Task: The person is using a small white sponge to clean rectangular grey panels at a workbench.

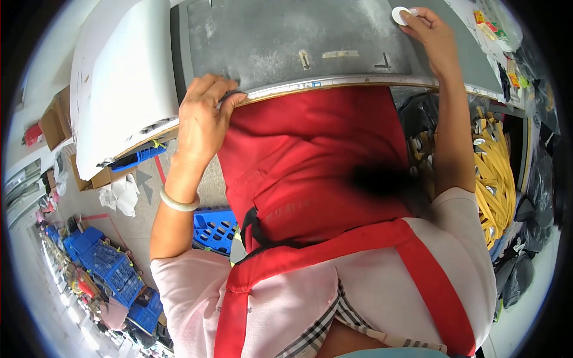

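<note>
**At the far right of the dark grey, scuffed panel (pixel 268 36), a flat round white disc (pixel 399 16) sits in your right hand (pixel 434 37)**

On the upper right of your view, your right hand has its thumb and fingers closed on the disc near its rim, so much of its white face is uncovered. The disc lies just left of that hand, at the fingertips, and well apart from your left hand (pixel 205 113). You cannot tell whether it touches the panel below or is held clear of it.

The main risk is probably that pinch: with only the near side held, a loose grip or a knock could let the disc tip or slide away. Your right arm is stretched far forward, which may make fine control harder. The beige tape strip (pixel 340 54) on the panel could snag something dragged across it, if an end is lifting.

Your left hand rests at the near edge of the long grey-topped table (pixel 477 62), fingers bent over the top and thumb along the edge; whether it is clamped there, you cannot tell. Leaning hard on it could shift the panel if that is loose. The large curved white sheet (pixel 122 77) lies just beyond it, on the left.
</note>
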### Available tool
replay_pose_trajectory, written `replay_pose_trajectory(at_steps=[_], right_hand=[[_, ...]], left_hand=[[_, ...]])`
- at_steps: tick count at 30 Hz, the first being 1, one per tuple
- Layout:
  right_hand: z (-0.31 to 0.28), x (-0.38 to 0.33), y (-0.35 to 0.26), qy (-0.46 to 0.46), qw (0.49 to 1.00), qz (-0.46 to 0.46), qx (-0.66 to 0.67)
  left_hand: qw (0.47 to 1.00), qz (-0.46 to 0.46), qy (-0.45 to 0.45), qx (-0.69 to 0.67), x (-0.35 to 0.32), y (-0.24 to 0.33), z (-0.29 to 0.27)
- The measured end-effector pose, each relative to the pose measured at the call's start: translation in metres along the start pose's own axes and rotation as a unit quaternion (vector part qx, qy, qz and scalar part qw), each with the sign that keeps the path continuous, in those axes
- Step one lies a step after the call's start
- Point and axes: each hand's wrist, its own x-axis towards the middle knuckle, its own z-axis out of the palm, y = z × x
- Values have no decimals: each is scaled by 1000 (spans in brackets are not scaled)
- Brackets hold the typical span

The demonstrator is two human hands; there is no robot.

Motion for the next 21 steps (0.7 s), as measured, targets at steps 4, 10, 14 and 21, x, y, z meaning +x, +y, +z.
replay_pose_trajectory(at_steps=[4,10,14,21], right_hand=[[-4,0,-1,-13,1000,-5,1],[-6,-3,-3,-17,1000,-4,-11],[-8,-8,-3,-14,1000,-9,16],[16,-29,-30,41,994,66,74]], left_hand=[[1000,5,10,-17,-2,-2,3],[999,18,25,-20,-3,-4,7],[999,16,29,-29,-2,-2,8],[998,29,33,-36,-3,-3,8]])
